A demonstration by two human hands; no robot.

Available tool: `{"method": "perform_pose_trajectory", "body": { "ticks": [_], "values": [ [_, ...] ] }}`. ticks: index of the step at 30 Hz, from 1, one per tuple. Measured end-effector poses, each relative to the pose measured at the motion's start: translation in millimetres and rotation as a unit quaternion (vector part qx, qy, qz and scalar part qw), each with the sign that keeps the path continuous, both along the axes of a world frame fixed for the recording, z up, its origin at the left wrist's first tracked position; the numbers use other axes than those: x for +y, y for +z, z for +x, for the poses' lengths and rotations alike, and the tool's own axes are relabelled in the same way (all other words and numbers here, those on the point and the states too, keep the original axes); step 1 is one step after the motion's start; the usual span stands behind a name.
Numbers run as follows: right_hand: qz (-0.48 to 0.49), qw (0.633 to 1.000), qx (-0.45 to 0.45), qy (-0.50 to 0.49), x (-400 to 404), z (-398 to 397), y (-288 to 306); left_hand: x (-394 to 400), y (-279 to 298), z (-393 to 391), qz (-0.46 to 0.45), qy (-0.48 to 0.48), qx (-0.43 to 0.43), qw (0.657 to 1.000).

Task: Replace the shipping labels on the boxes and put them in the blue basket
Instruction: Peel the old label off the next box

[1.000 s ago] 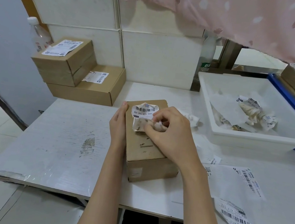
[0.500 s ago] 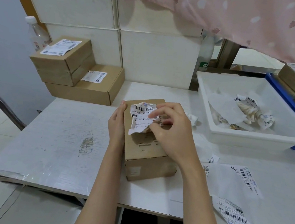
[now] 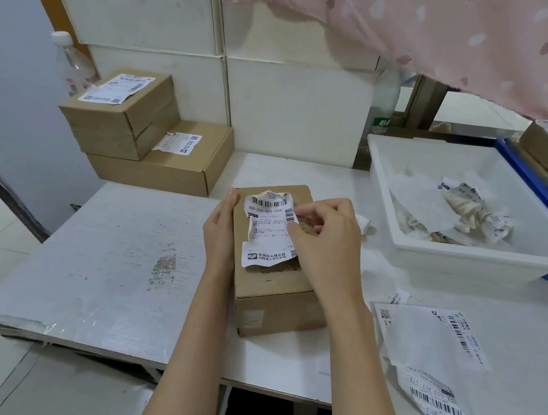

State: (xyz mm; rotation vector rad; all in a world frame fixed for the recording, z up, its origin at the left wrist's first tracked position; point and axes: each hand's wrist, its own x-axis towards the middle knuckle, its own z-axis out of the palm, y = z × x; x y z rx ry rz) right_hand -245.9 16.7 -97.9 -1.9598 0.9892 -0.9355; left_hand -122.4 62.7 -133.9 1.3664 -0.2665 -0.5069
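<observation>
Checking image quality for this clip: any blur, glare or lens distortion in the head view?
Head view: even, soft light, no hard shadows; the label print is sharp at centre; wide-angle bending curves the table edges; the blue basket at right looks slightly smeared.

box (image 3: 273, 286): matt brown cardboard, top scuffed | label (image 3: 268, 229): torn crinkled white paper | table (image 3: 114, 256): white board, scratched, peeling glossy film at edge | tray (image 3: 473, 257): smooth white plastic | basket (image 3: 528, 173): blue plastic | curtain (image 3: 459, 33): pink cloth
</observation>
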Motion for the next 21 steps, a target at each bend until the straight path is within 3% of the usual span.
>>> {"method": "perform_pose_trajectory", "body": {
  "ticks": [13,17,21],
  "values": [
    [-0.142,0.988,0.029,0.046,4.5,9.0,-4.7,1.8,3.4,-2.3,0.011,0.006,0.0,1.0],
    [-0.115,0.991,0.024,0.063,4.8,6.4,-3.7,2.8,5.7,-4.2,0.008,0.004,-0.005,1.0],
    [-0.05,0.998,0.017,-0.018,5.8,5.6,0.7,2.6,9.5,-6.1,-0.011,0.005,0.006,1.0]
  ]
}}
